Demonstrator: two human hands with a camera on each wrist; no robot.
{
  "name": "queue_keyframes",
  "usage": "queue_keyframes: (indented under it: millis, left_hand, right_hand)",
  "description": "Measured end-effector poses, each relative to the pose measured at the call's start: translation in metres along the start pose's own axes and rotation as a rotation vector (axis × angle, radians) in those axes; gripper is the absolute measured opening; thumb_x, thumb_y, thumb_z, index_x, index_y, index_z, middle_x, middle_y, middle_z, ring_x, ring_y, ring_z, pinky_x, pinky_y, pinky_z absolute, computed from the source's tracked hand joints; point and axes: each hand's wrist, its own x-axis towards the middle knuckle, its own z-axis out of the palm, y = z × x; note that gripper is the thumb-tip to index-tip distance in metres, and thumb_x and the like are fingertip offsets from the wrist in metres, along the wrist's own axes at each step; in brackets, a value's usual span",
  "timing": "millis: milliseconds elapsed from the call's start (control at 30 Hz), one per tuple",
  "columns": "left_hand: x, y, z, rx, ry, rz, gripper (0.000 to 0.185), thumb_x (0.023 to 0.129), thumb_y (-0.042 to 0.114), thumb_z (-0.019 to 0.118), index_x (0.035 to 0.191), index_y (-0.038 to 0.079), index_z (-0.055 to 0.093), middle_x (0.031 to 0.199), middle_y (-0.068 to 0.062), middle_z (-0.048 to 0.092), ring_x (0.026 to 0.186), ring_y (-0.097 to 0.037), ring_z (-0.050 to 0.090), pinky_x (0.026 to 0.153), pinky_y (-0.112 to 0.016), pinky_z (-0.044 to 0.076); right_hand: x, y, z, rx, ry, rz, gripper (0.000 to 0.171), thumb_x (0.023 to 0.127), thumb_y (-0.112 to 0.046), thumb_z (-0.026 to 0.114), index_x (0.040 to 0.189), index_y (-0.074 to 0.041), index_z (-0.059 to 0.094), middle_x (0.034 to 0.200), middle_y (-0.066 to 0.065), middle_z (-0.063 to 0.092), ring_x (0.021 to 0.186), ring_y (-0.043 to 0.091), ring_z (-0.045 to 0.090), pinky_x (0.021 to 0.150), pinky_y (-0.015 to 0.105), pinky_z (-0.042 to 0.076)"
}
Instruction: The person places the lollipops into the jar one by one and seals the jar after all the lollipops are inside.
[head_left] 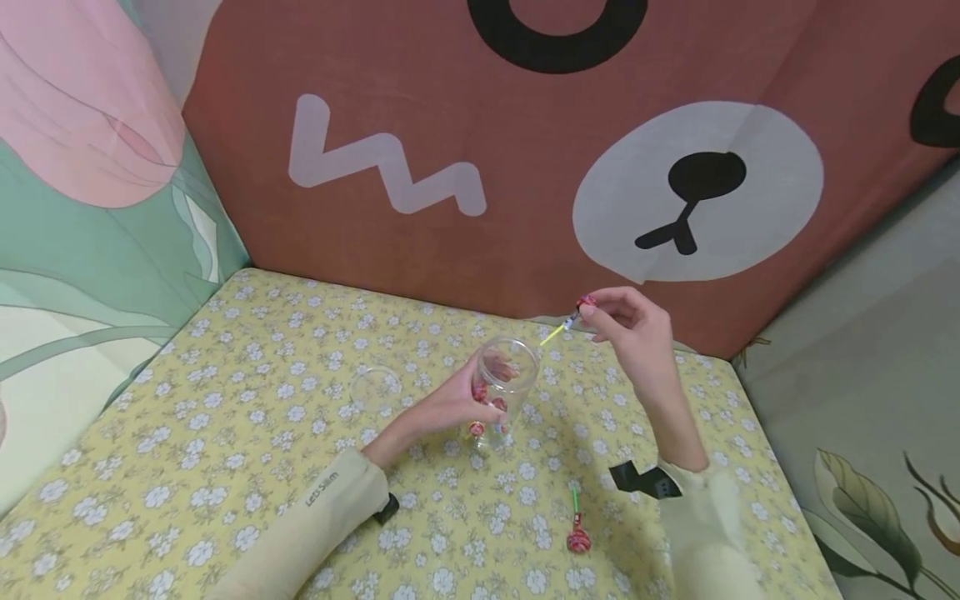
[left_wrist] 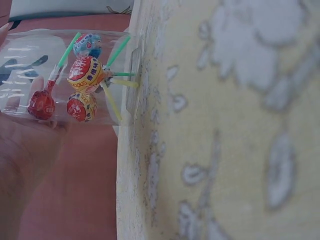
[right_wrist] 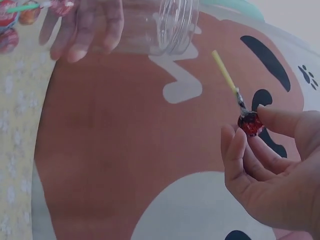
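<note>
My left hand [head_left: 450, 403] is wrapped around a transparent plastic jar [head_left: 521, 407], its mouth uncovered and tipped slightly. Several wrapped lollipops [left_wrist: 85, 74] with green and yellow sticks lie inside, low in the jar. Just right of the rim, my right hand [head_left: 639, 335] pinches a dark red lollipop [right_wrist: 250, 124] by its candy end between thumb and fingers. Its yellow stick [head_left: 553, 335] points down toward the jar's mouth. On the cloth in front, another red lollipop [head_left: 578, 540] with a green stick lies by itself.
A round transparent lid [head_left: 377, 388] lies flat left of the jar. Yellow floral cloth [head_left: 225, 467] covers the table, and a brown bear-print curtain [head_left: 420, 250] hangs behind its far edge. Printed fabric also stands at both sides.
</note>
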Motion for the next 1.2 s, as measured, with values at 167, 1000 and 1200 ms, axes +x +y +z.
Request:
queue_keyframes:
  millis: [167, 1000, 1200]
  left_hand:
    - [0.000, 0.001, 0.001, -0.018, -0.002, 0.002, 0.081, 0.083, 0.007, 0.081, 0.151, 0.018, 0.038, 0.143, -0.010, 0.054, 0.126, -0.024, 0.056, 0.104, -0.048, 0.048]
    - [-0.001, 0.000, 0.000, -0.091, -0.034, -0.008, 0.101, 0.085, 0.015, 0.082, 0.163, 0.027, 0.019, 0.148, -0.022, 0.047, 0.130, -0.044, 0.052, 0.100, -0.042, 0.051]
    - [-0.001, 0.001, 0.000, -0.100, -0.039, -0.008, 0.097, 0.085, 0.013, 0.082, 0.162, 0.020, 0.022, 0.147, -0.019, 0.049, 0.125, -0.048, 0.053, 0.096, -0.041, 0.053]
  right_hand:
    - [-0.001, -0.007, 0.007, 0.018, 0.006, 0.000, 0.026, 0.096, -0.013, 0.075, 0.114, 0.005, 0.069, 0.092, -0.005, 0.073, 0.082, 0.011, 0.071, 0.067, 0.024, 0.057]
    - [-0.013, -0.009, 0.038, -0.069, -0.167, 0.037, 0.020, 0.091, -0.006, 0.079, 0.111, -0.002, 0.074, 0.103, 0.012, 0.074, 0.092, 0.016, 0.069, 0.076, 0.025, 0.056]
    - [-0.014, -0.007, 0.040, -0.089, -0.204, 0.019, 0.020, 0.091, -0.005, 0.079, 0.110, -0.003, 0.075, 0.103, 0.011, 0.075, 0.093, 0.021, 0.069, 0.074, 0.026, 0.055]
